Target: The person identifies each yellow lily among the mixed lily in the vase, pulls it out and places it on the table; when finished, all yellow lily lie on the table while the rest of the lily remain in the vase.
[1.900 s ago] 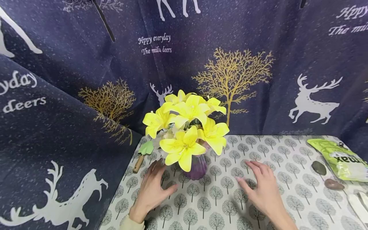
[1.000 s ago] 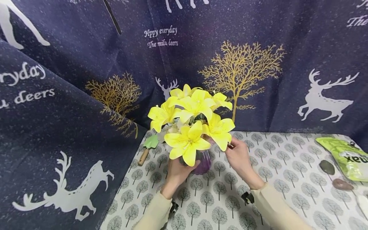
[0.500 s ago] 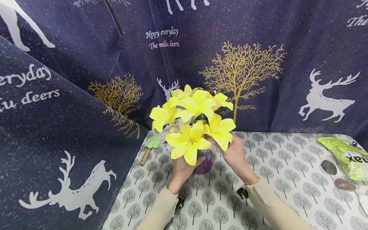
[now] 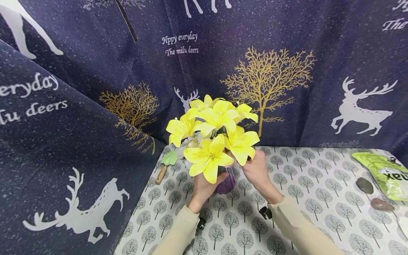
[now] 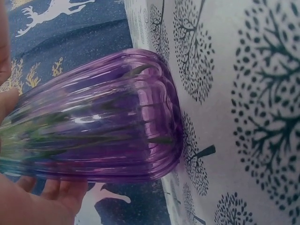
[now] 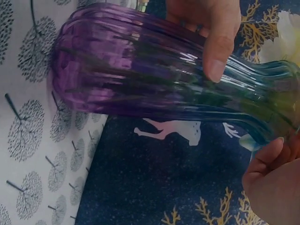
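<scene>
A ribbed glass vase, purple at the base and blue-green at the neck, stands upright on the patterned cloth. Stems show through its glass, and yellow lilies spread above the rim. My left hand grips the vase body from the left, its thumb across the front in the right wrist view. Higher up on the right, my right hand holds the vase's neck with curled fingers. In the head view the blossoms cover most of the vase and part of both hands.
A small trowel with a wooden handle and green blade lies behind on the left. On the right are a green bag, a dark stone and a brown stone. A printed dark blue curtain hangs behind.
Both hands have moved from the cloth in front onto the vase, left at the body and right at the neck. The right hand has since edged inward; the vase stays in place.
</scene>
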`<act>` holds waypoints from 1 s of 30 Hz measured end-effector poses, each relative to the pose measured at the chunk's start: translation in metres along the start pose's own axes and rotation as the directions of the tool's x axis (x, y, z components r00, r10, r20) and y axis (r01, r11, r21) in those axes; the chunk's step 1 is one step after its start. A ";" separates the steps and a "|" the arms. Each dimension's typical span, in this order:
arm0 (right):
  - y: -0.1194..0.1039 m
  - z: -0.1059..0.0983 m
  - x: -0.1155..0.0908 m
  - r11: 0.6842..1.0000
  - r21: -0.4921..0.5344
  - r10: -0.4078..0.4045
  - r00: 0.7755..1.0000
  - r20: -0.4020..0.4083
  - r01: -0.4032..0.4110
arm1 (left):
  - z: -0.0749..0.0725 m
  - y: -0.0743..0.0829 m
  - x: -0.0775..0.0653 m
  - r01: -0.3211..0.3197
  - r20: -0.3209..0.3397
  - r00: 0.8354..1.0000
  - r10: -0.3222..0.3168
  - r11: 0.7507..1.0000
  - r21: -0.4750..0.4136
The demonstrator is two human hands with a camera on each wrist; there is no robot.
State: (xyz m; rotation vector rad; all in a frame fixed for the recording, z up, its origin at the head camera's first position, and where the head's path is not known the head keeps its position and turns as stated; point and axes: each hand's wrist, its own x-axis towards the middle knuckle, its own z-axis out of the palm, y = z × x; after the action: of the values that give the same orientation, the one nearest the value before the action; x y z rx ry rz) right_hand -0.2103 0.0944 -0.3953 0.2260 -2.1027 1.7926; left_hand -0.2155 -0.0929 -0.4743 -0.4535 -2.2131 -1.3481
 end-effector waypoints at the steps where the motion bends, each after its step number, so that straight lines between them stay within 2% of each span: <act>1: 0.000 0.001 0.001 1.000 -0.009 0.002 1.000 0.005 -0.002 | 0.000 0.000 0.000 0.010 0.004 1.000 -0.010 1.000 -0.013; 4: -0.002 0.001 0.001 0.999 -0.035 0.015 1.000 0.012 -0.015 | 0.000 0.000 0.000 0.040 0.018 0.999 -0.039 0.999 -0.028; 9: -0.004 0.001 -0.001 0.999 0.033 0.030 0.999 0.019 -0.030 | 0.000 0.000 0.000 0.053 0.027 0.998 -0.052 0.997 -0.059; 15: -0.003 0.000 -0.005 0.996 0.087 -0.004 0.999 0.036 0.001 | 0.000 -0.001 0.000 0.048 0.017 0.999 -0.047 0.991 -0.125; 18: -0.004 -0.001 -0.006 0.996 0.075 0.036 0.998 0.052 -0.040 | -0.001 -0.001 0.000 0.063 0.034 0.998 -0.059 0.990 -0.124; 20: -0.004 -0.002 -0.005 0.999 0.035 0.035 0.998 0.057 -0.037 | -0.001 -0.001 0.000 0.069 0.039 0.997 -0.065 0.989 -0.133; 23: -0.004 -0.002 -0.001 0.999 0.032 -0.021 0.998 0.059 0.020 | -0.001 -0.001 0.000 0.067 0.040 0.997 -0.062 0.987 -0.148; 27: 0.000 -0.003 0.001 0.990 0.104 -0.107 0.993 0.059 0.100 | 0.000 -0.002 0.000 0.059 0.033 0.998 -0.054 0.983 -0.171; 30: 0.001 -0.005 -0.002 0.988 0.131 -0.098 0.991 0.093 0.085 | 0.000 -0.002 0.000 0.058 0.033 0.998 -0.052 0.976 -0.212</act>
State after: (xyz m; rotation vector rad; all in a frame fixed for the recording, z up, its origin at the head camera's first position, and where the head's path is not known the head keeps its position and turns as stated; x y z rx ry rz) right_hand -0.2077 0.0991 -0.3964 0.4468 -2.0103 1.8978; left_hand -0.2164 -0.0934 -0.4761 -0.4927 -2.1257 -1.6260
